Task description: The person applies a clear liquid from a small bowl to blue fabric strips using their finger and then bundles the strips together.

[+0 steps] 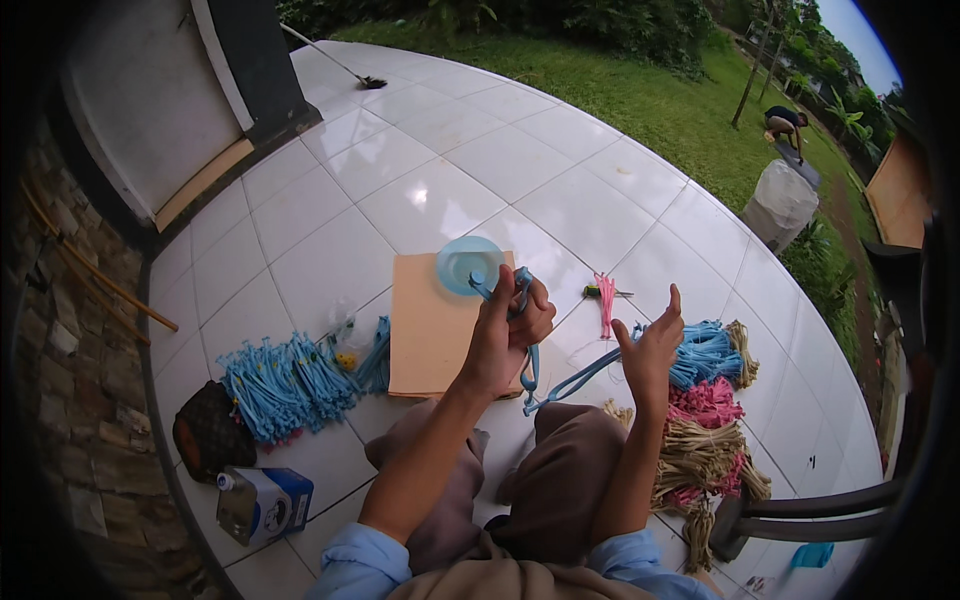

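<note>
My left hand [508,335] is raised over the cardboard's right side, closed around part of a blue rubber strap [575,383] that looks like a flip-flop strap. A round plug-like end pokes out by its fingertips. From there the strap hangs down, bends, and runs up to my right hand [655,350]. That hand has its thumb and index finger apart, with the strap drawn to the base of the thumb; the exact hold is hidden. Beneath lies a tan cardboard sheet [430,345] bearing a translucent blue bowl [485,246].
Bundled blue straps [290,385] lie left, near a dark bag [212,432] and a metal can [265,503]. On the right are blue [703,352], pink [708,402] and beige straps [700,447]. Pink straps [606,305] rest by a green-handled tool [591,292]. A person [785,122] crouches on the grass.
</note>
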A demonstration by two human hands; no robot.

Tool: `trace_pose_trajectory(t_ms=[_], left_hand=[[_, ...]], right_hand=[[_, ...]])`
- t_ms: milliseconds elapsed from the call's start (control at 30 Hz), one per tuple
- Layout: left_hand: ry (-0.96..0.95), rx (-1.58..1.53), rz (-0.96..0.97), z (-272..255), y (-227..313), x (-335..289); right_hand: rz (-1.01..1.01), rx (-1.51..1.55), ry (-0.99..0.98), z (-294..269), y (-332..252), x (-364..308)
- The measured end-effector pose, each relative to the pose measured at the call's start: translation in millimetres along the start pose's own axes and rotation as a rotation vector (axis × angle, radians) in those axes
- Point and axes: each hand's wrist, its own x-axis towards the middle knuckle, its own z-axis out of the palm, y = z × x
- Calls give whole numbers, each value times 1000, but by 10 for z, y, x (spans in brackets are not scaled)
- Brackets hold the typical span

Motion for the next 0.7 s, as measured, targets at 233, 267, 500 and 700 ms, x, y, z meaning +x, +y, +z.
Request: trace_pose_trajectory(t_ms=[233, 267, 500, 700], left_hand=[[-139, -51, -39, 99, -202, 189], [-147, -54, -39, 114, -234, 184], [-183, -134, -14, 119, -152, 91], [-92, 377, 98, 168, -75, 86]], right_hand=[[-86, 571, -557, -37, -118, -397], [11, 595, -646, -36, -91, -438], [8, 570, -691, 141, 2, -602], [-153, 459, -249, 162, -25, -407]])
